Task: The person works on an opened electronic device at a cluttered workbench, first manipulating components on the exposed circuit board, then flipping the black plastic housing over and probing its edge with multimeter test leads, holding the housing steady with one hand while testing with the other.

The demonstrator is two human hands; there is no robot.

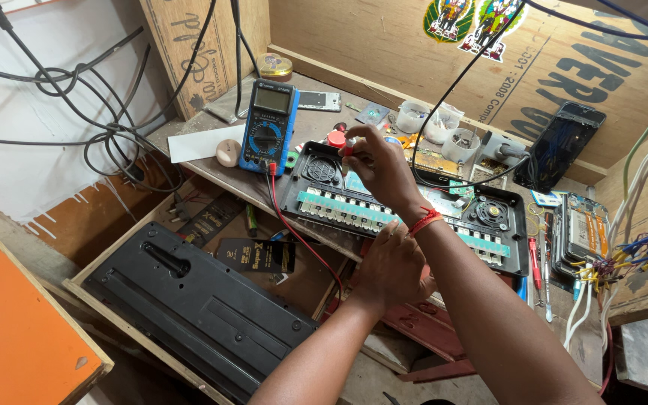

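An opened black electronic keyboard [489, 244] with a teal circuit strip lies on the wooden bench. My right hand [381, 166], with a red band at the wrist, hovers over the keyboard's left end and pinches a small red-tipped tool [347, 147]. My left hand [393, 267] rests curled at the keyboard's front edge, its fingers hidden from view. A blue multimeter [268, 126] stands left of the keyboard. Its red lead [295, 234] runs down toward my left hand.
A black keyboard cover [196, 300] lies in an open drawer below left. Small plastic cups [444, 124], a dark phone [560, 142] and an opened phone [583, 236] crowd the bench's back and right. Cables hang at the left wall and right edge.
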